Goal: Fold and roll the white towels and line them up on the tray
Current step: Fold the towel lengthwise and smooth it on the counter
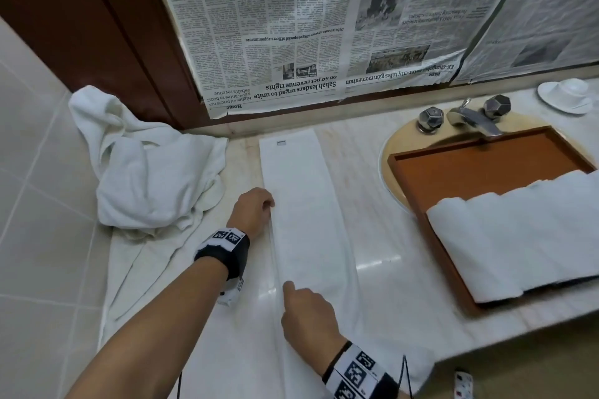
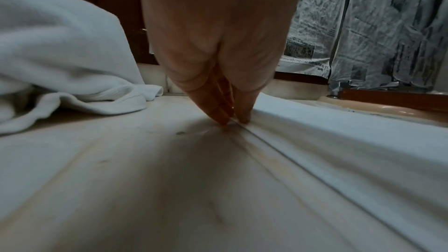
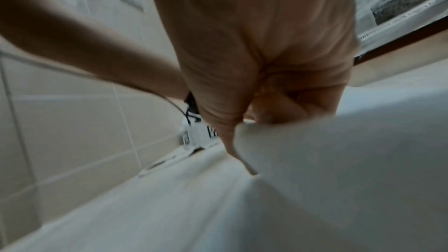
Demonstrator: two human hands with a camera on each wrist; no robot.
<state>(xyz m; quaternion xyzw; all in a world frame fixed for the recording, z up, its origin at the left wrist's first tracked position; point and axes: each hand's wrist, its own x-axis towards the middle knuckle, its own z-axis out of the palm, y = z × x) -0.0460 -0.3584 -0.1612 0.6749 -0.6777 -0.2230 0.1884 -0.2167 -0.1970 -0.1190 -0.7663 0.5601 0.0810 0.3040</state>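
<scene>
A long white towel point(image 1: 298, 204), folded into a narrow strip, lies lengthwise on the marble counter point(image 1: 382, 236). My left hand point(image 1: 254, 209) is at the middle of its left edge. In the left wrist view my thumb and fingertips point(image 2: 223, 120) come together on that edge of the towel point(image 2: 339, 141). My right hand point(image 1: 308, 311) is nearer to me on the same edge; in the right wrist view it point(image 3: 254, 118) pinches a lifted fold of the towel point(image 3: 339, 160). The brown tray point(image 1: 479, 172) lies over the sink with several rolled white towels point(image 1: 518, 236) lined up at its near end.
A heap of loose white towels point(image 1: 146, 172) sits against the tiled wall at the left, with another towel spread flat point(image 1: 136, 285) below it. A tap point(image 1: 470, 120) and a white cup on a saucer point(image 1: 565, 95) stand behind the tray. Newspaper covers the mirror.
</scene>
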